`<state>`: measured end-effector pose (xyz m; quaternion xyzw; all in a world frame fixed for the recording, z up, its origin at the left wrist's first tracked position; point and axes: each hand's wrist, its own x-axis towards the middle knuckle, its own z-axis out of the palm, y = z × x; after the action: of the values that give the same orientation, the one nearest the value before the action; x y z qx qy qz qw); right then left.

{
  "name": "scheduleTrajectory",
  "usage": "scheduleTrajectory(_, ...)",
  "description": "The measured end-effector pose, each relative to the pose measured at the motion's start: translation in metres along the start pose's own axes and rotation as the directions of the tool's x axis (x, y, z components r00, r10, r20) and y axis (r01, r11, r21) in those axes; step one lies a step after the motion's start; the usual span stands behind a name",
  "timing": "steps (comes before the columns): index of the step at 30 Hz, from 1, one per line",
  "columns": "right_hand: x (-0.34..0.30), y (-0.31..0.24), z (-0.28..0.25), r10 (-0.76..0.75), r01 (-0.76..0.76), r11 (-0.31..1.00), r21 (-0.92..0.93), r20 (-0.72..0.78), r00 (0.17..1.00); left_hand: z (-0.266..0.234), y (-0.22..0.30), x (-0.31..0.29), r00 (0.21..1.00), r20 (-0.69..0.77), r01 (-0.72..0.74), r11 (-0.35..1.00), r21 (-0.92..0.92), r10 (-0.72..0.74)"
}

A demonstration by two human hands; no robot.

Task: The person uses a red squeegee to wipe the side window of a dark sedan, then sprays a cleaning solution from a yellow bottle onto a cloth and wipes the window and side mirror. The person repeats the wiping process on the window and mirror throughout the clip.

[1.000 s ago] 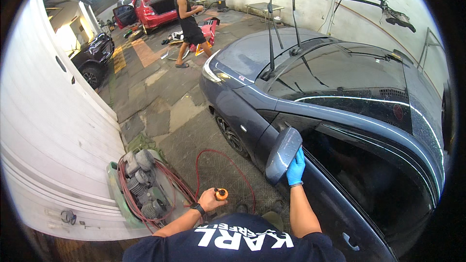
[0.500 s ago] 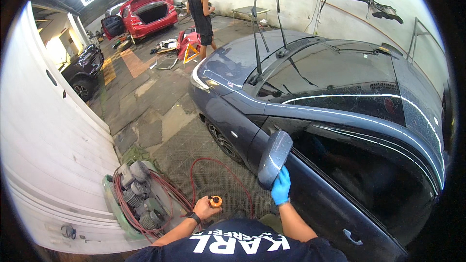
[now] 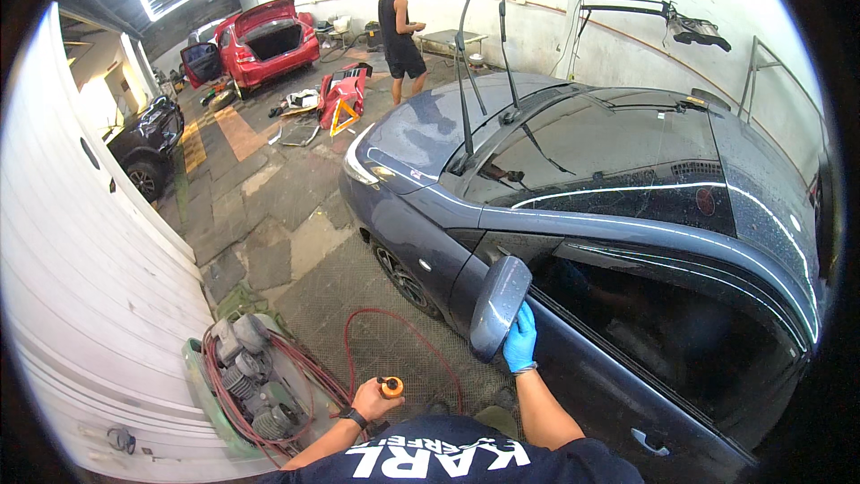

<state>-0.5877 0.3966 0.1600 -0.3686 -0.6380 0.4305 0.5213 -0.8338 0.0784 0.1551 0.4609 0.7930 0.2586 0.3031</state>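
Observation:
My bare left hand [image 3: 374,401], with a dark watch on the wrist, is closed around a small orange bottle [image 3: 391,387] with a black top, held low in front of me. My right hand [image 3: 520,341] wears a blue glove and grips the inner edge of the side mirror [image 3: 500,306] on a dark blue-grey car [image 3: 421,231]. Part of its fingers is hidden behind the mirror housing. Water drops or specks dot the car's paint and glass.
An air compressor [image 3: 255,376] with a coiled red hose [image 3: 394,312] stands at left by a white wall [image 3: 98,260]. Both wipers [image 3: 466,108] are raised. Farther off are a person in black [image 3: 403,40], a red car [image 3: 260,45] with its boot up, and loose red body parts [image 3: 336,94].
My view has shifted slightly. The right hand stays at the mirror and the left keeps the bottle. The other person appears farther right and has turned a little.

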Motion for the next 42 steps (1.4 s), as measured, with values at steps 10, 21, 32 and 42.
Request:
scheduleTrajectory(10, 0.033, 0.011, -0.002, -0.053, 0.053, 0.986, -0.155, 0.002, 0.999, 0.005, -0.003, 0.001, 0.997, -0.062, -0.048, 0.998, 0.04, 0.05)
scheduleTrajectory(21, 0.025, -0.003, 0.001, 0.02, -0.023, 0.996, -0.081, -0.037, 0.999, 0.005, -0.001, -0.005, 1.0, -0.008, -0.008, 1.0, 0.001, 0.008)
scheduleTrajectory(32, -0.024, 0.035, -0.001, 0.139, -0.144, 0.973, -0.183, -0.042, 0.989, 0.008, -0.007, -0.005, 1.0, -0.016, 0.02, 0.999, -0.05, -0.021)
scheduleTrajectory(42, -0.104, 0.013, -0.01, 0.181, -0.173, 0.974, -0.144, 0.051, 0.982, 0.001, 0.001, -0.004, 1.0, -0.026, -0.007, 1.0, 0.018, 0.007)
